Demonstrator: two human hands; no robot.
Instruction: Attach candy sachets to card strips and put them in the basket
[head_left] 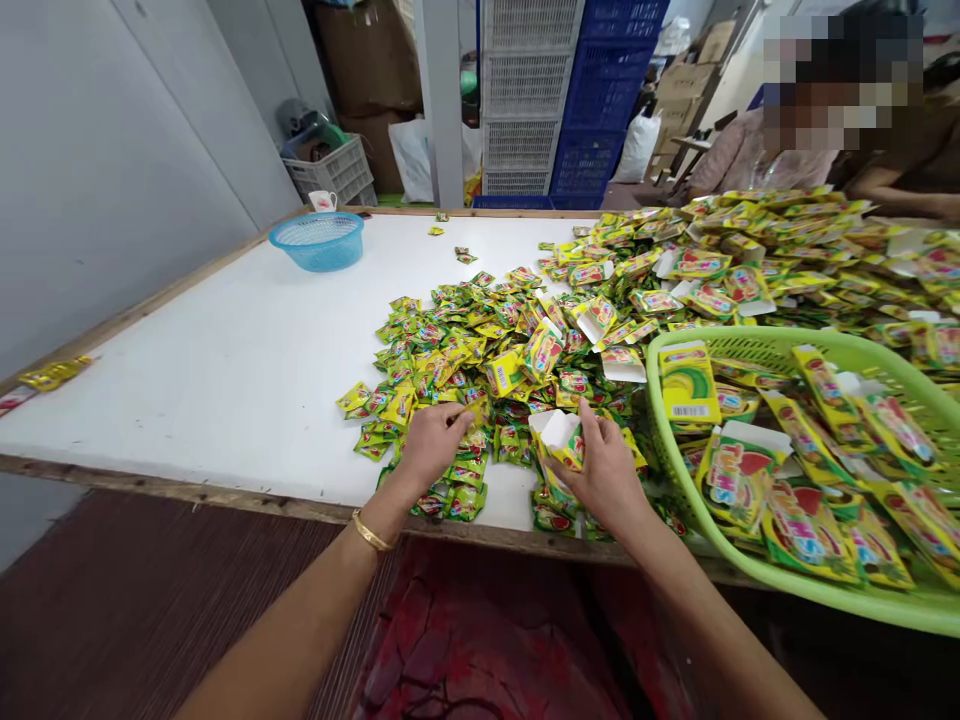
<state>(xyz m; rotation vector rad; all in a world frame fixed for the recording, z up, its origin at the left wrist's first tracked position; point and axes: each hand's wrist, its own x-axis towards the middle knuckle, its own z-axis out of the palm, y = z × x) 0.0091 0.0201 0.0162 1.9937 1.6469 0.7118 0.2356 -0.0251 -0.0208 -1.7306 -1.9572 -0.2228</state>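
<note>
The white tabletop (225,340) is lit brightly, faint glints are caught by glossy packets (469,470), the near floor (187,590) is left dim, the right basket (840,598) is stretched by wide-angle distortion, and a person (799,165) far right is partly pixelated.

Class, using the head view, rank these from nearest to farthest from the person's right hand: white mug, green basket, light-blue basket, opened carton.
1. Opened carton: held in the right hand.
2. Green basket: just to that hand's right.
3. Light-blue basket: far off to the left, on the white table.
4. White mug: just beyond the light-blue basket.
</note>
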